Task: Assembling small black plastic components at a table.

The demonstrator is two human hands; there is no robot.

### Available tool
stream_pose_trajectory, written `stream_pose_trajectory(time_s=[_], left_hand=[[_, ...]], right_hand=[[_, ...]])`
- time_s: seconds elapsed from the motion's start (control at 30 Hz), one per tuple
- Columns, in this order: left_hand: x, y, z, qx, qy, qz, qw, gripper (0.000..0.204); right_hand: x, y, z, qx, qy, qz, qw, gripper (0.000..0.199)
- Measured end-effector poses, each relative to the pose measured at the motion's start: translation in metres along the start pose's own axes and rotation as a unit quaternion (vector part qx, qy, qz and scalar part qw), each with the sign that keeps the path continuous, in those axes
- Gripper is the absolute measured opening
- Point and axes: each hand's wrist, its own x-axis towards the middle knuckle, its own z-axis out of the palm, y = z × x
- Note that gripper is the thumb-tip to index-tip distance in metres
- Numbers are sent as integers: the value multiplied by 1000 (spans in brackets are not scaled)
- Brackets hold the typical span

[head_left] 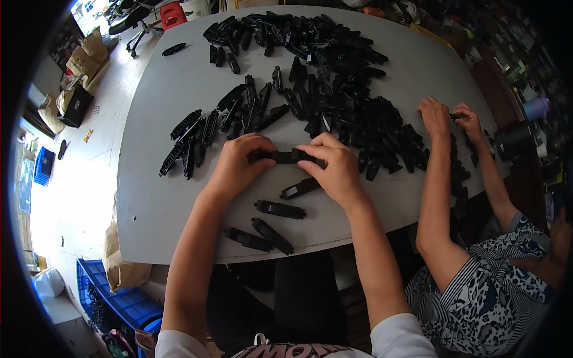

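At centre frame, the left hand (236, 164) and right hand (334, 167) together held one long black plastic part (285, 157), fingers clenched on its two ends just above the grey surface (161, 197). Four similar loose parts (279, 209) lay on that surface just below the hands. A large heap of black parts (322, 77) spread across the upper centre. At right, a co-worker's hands (450, 119) worked at the heap's edge, apparently pinching a small part. A blue crate (122, 301) stood on the floor at lower left.
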Motion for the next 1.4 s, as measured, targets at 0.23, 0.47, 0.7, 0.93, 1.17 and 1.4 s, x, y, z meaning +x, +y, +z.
stream_pose_trajectory(time_s=[0.23, 0.47, 0.7, 0.93, 1.17, 1.4], left_hand=[[1, -8, -2, -37, -8, -7, 999, 25], [-4, -9, 3, -27, 1, 3, 1000, 25], [5, 6, -1, 49, 6, 31, 998, 23], [43, 26, 18, 318, 68, -141, 935, 26], [9, 7, 6, 171, 120, -55, 976, 33], [3, 3, 6, 57, 57, 13, 997, 28]], right_hand=[[2, 11, -1, -28, -16, -53, 998, 31], [5, 0, 3, -85, -13, -86, 993, 31], [13, 11, 8, -4, 53, -118, 992, 32], [40, 19, 4, -224, 63, -115, 966, 32], [30, 6, -5, -51, 139, -39, 988, 29], [23, 11, 4, 45, -8, -65, 997, 28]])
